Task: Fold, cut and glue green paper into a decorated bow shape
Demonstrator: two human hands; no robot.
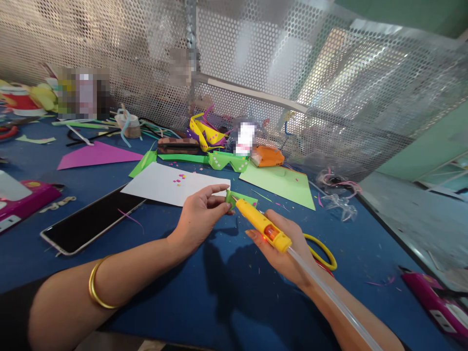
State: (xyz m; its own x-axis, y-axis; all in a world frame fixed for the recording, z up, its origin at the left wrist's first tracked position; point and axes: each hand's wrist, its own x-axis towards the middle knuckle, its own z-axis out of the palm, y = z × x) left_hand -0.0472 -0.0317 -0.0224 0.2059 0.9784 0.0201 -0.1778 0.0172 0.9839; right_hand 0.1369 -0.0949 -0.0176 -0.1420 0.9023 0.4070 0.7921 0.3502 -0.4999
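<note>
My left hand (pixel 204 212) pinches a small green foam piece (pixel 248 199) between thumb and fingers, above the blue table. A yellow hot glue gun (pixel 259 219) is gripped in my right hand (pixel 287 243), its metal nozzle at the green piece. From the back of the gun a long clear glue stick (pixel 329 292) runs down toward me. Beneath and beyond my left hand lies a white sheet (pixel 161 183) with tiny pink and yellow bits on it. Green paper glasses (pixel 228 162) with pale squares stand farther back.
A black-screened phone (pixel 93 219) lies at left, near a magenta power strip (pixel 31 202). Yellow-handled scissors (pixel 321 251) lie by my right hand. A light green sheet (pixel 280 183), an orange packet (pixel 268 156) and yellow paper glasses (pixel 206 134) sit before the perforated metal screen (pixel 252 53).
</note>
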